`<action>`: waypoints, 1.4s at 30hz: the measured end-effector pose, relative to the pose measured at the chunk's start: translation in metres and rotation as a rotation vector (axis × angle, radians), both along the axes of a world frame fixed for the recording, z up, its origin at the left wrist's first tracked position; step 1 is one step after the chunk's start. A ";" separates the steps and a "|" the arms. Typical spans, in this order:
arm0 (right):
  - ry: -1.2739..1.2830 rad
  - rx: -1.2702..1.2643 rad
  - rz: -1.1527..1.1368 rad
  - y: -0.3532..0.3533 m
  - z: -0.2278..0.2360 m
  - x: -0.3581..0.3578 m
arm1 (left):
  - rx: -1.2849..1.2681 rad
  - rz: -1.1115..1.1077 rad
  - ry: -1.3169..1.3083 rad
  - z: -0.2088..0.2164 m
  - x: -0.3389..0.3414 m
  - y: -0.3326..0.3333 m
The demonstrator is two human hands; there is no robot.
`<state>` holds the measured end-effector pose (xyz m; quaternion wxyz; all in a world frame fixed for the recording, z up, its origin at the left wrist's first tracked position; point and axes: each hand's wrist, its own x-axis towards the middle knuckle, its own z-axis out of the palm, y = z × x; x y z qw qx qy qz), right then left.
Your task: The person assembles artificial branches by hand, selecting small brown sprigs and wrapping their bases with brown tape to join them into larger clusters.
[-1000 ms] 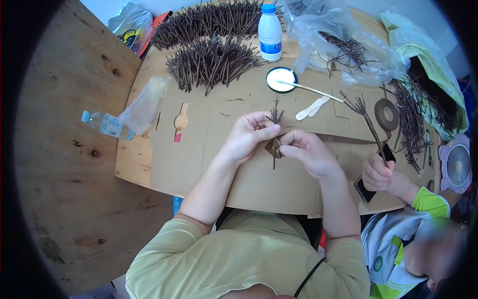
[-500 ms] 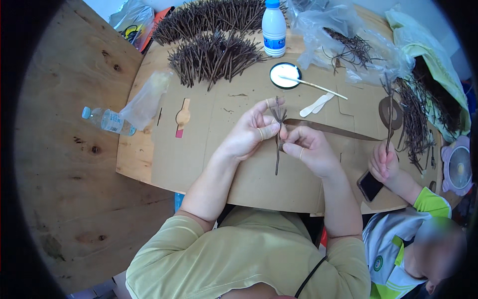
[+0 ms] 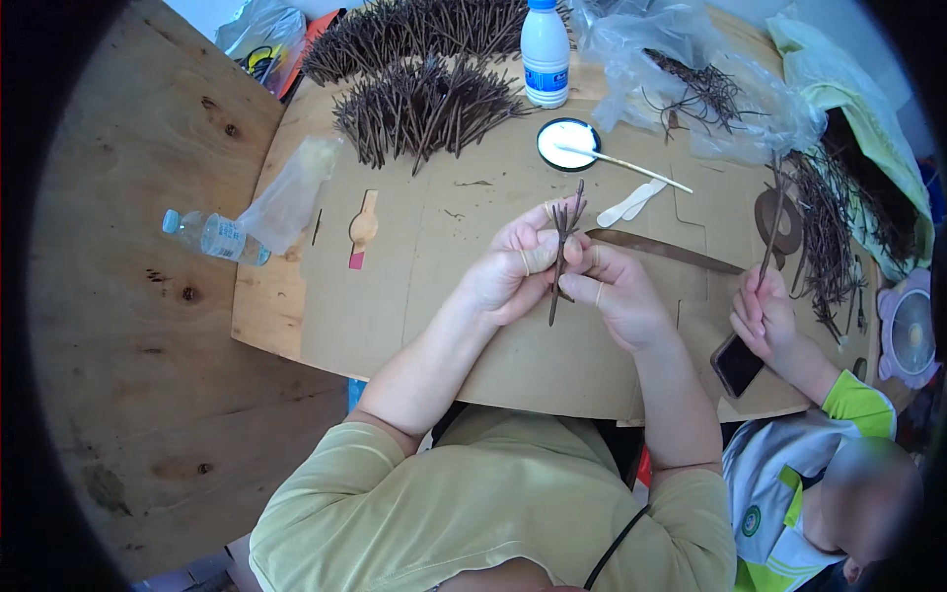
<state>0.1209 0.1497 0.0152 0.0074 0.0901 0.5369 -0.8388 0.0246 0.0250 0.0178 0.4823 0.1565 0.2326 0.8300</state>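
My left hand pinches a small brown branched twig upright over the cardboard, its forked tips pointing away from me. My right hand is closed at the twig's stem, fingertips touching it just below the fork. A flat brown tape runs from the fingers of my right hand across to the right, toward a brown tape roll. Where the tape meets the stem is mostly hidden by my fingers. Thin bands circle fingers on both hands.
Twig bundles stand at the back left. Near them are a white bottle, a dish of white paste with a stick, and flat wooden sticks. At right, another person's hand holds a twig beside a phone.
The twig has turned between my fingers and shifted slightly right and away from me, its forks now spread differently. My left hand has moved right, closer to my right hand.
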 end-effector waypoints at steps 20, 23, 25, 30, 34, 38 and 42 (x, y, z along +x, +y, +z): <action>0.031 0.617 -0.082 0.004 -0.007 0.000 | -0.515 0.115 0.605 -0.003 0.000 -0.010; 0.024 0.668 -0.086 0.002 0.007 0.001 | -0.557 0.097 0.632 0.000 -0.002 -0.013; 0.004 0.591 -0.040 0.003 0.010 0.002 | -0.547 0.079 0.595 0.005 -0.002 -0.014; -0.069 0.408 0.058 0.008 0.015 0.005 | -0.449 0.027 0.449 0.007 -0.009 -0.017; -0.106 0.285 0.125 0.012 0.012 0.007 | -0.394 0.016 0.409 0.003 -0.010 -0.016; -0.131 0.273 0.192 0.016 0.010 0.007 | -0.347 0.014 0.379 0.008 -0.008 -0.016; -0.125 0.182 0.185 0.010 0.012 0.007 | -0.239 -0.025 0.289 0.015 -0.005 -0.016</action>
